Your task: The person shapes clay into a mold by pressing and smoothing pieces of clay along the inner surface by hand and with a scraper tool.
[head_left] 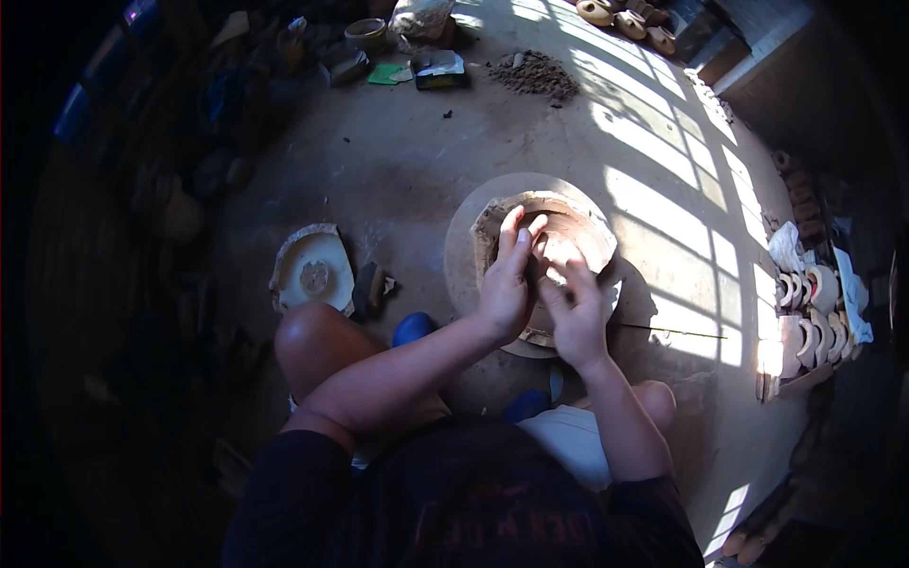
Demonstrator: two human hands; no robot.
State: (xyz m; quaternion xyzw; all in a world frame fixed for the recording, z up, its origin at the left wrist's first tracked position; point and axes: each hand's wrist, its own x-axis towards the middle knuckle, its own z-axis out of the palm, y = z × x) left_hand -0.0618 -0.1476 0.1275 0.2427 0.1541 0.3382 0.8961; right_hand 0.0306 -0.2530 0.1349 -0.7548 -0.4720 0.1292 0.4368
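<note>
On a round pale disc [461, 251] in front of me sits a thick-walled plaster mould [490, 225] with an angular outside and a hollow lined in brown clay [576, 227]. Both my hands are over this hollow, close together. My left hand [507, 289] has its fingers stretched out and apart. Beside it, my right hand [577, 317] has partly bent fingers that are blurred and washed out by sunlight. Whether something small lies between the hands, I cannot make out. The hands hide the near part of the hollow.
A second mould piece [292, 256] with a pale hollow lies left of my knee, beside a dark block [371, 289] and a blue round object [413, 328]. Farther off are a heap of crumbled clay [540, 78] and a dark tray [438, 71]. Curved clay pieces [808, 341] stand at right.
</note>
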